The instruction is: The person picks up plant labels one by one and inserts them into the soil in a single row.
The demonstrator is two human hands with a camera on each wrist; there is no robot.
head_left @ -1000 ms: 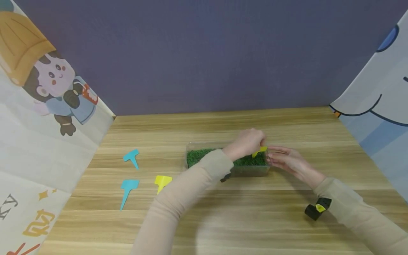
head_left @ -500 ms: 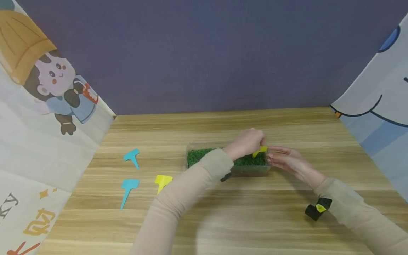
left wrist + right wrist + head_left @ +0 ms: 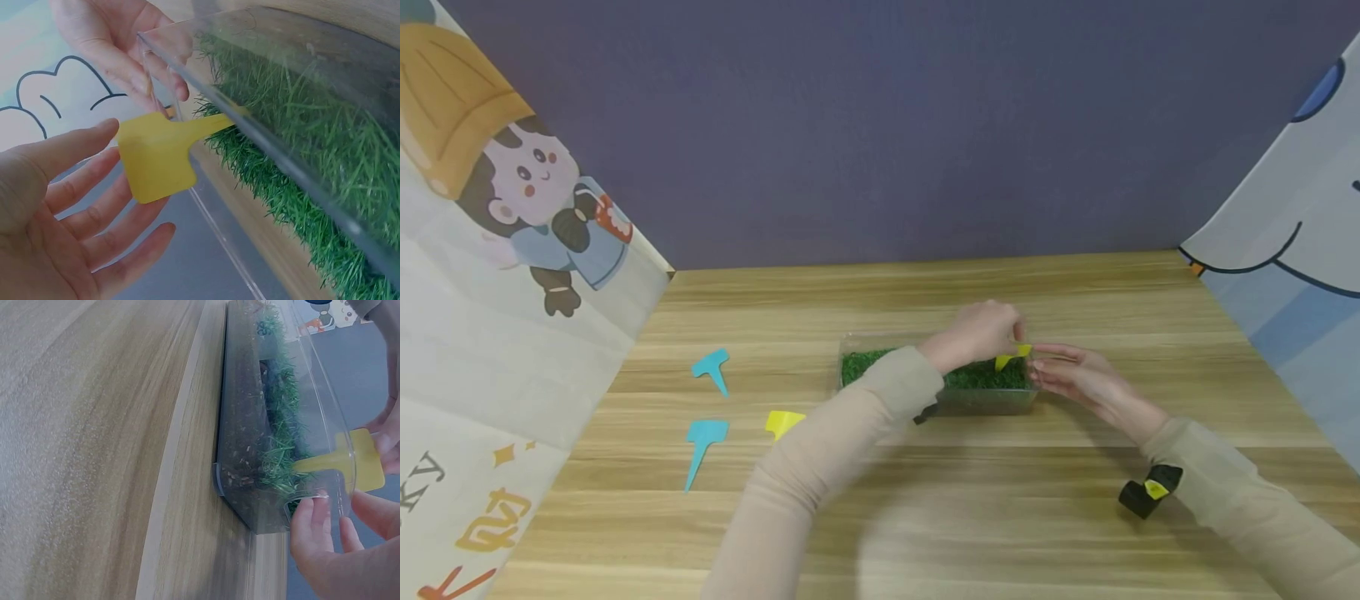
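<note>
A yellow T-shaped plant label (image 3: 156, 156) stands with its stem in the green artificial grass (image 3: 988, 377) at the right end of a clear plastic box (image 3: 988, 404). My left hand (image 3: 977, 333) is at the label's head. In the left wrist view its thumb tip lies at the label's edge, and the other fingers spread loosely behind it. Against the box's right end rests my right hand (image 3: 1086, 383), its fingers extended and touching the clear wall. Dark soil-like filling (image 3: 244, 450) shows through the box side in the right wrist view.
On the wooden table (image 3: 1037, 517), left of the box, lie a blue plant label (image 3: 711, 367), a second blue label (image 3: 703, 446) and another yellow label (image 3: 782, 422), partly hidden by my left sleeve (image 3: 827, 467). A dark panel (image 3: 887, 133) rises behind.
The left hand and forearm have shifted slightly left, covering more of the loose yellow label. The right hand and the box look unmoved.
</note>
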